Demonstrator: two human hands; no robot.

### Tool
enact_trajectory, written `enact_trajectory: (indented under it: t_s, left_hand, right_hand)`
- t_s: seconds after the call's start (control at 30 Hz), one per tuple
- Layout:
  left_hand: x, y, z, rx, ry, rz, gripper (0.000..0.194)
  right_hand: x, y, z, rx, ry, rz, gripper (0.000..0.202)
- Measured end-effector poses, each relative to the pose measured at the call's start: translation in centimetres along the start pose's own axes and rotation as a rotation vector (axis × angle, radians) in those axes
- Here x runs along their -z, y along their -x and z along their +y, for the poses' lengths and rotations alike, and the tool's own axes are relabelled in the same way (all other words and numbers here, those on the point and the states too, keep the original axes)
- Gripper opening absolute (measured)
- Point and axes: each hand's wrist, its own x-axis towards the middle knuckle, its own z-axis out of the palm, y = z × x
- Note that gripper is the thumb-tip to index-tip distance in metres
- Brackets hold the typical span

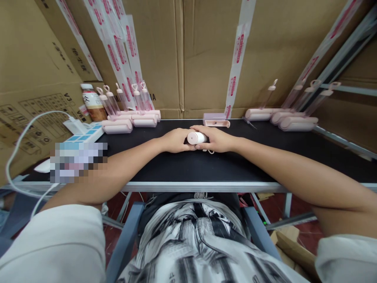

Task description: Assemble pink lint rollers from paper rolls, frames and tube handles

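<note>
Over the middle of the black table, a white cylinder with a pale pink end (196, 137) lies sideways between my two hands. My left hand (176, 140) closes on its left side, thumb at the bottom. My right hand (217, 138) wraps its right side, fingers over the top and thumb below. A small pink loop (210, 151) shows under my right hand. Just behind, near the table's back edge, sits a pale pink holder part (216, 123) with a translucent pink piece (214, 116) behind it.
Pink cylinders with upright clear tubes stand at the back left (118, 126) and back right (298, 122). A drink bottle (93, 103), a power strip (85, 135) and a white cable (17, 145) are on the left. Cardboard (212, 59) walls the back of the black table (188, 169).
</note>
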Motion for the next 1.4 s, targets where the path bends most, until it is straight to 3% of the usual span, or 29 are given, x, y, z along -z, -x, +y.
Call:
enact_trajectory:
  t_s: [0.3, 0.6, 0.8, 1.0, 1.4]
  left_hand:
    - [0.6, 0.0, -0.1, 0.012, 0.000, 0.021, 0.047]
    - [0.6, 0.3, 0.3, 0.054, 0.015, 0.181, 0.084]
    - [0.6, 0.3, 0.6, 0.019, -0.006, 0.186, 0.065]
    - [0.0, 0.2, 0.6, 0.059, -0.034, 0.184, 0.063]
    - [-0.1, 0.1, 0.7, 0.098, -0.058, 0.166, 0.060]
  right_hand:
    - [0.1, 0.2, 0.5, 0.023, -0.014, 0.037, 0.079]
    - [0.5, 0.2, 0.6, -0.027, 0.045, 0.098, 0.077]
    - [0.0, 0.2, 0.5, -0.059, 0.007, 0.076, 0.072]
    - [0.8, 0.1, 0.1, -0.040, 0.030, 0.080, 0.065]
    - [3.1, 0.3, 1.6, -0.268, 0.128, 0.329, 0.034]
